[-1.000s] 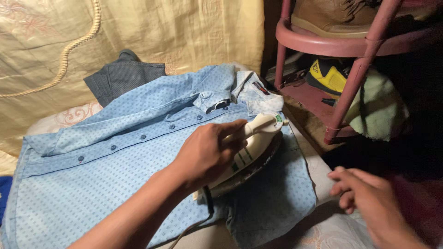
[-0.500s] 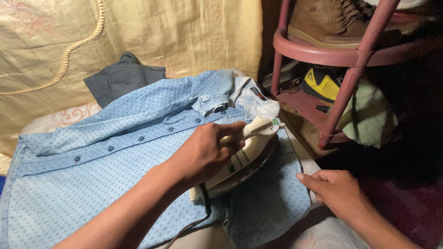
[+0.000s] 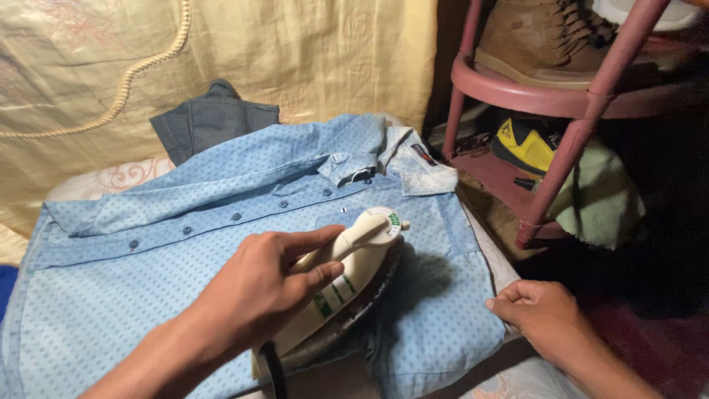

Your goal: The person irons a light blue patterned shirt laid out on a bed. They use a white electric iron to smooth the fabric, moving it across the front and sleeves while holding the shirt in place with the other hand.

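- A yellow cloth (image 3: 295, 52) with faint stitched patterns hangs as a backdrop behind everything, and a pale twisted cord (image 3: 140, 66) curves across it at the upper left.
- A light blue shirt (image 3: 111, 295) with a small dotted print lies spread flat, button strip running from the left edge up toward the collar, one sleeve folded across the top.
- A pink plastic rack (image 3: 572, 140) stands at the right, just beside the shirt's collar end; a brown lace-up boot (image 3: 532, 44) sits on its upper shelf, a yellow and black shoe (image 3: 526, 144) on the lower one, and a pale green cloth (image 3: 609, 196) hangs by its leg.
- A dark grey garment (image 3: 210, 122) lies behind the shirt, against the yellow cloth.
- A cream iron (image 3: 351, 277) with green stripes rests on the shirt's right front panel, nose pointing toward the collar, with a round dial (image 3: 388, 219) edged in green at the front of its handle.
- The left hand (image 3: 258, 292) is wrapped around the iron's handle, thumb lying along the top.
- The right hand (image 3: 543, 314) pinches the shirt's right edge, fingers curled onto the fabric.
- A small rectangular neck label (image 3: 422, 154), dark with red, sits inside the collar.
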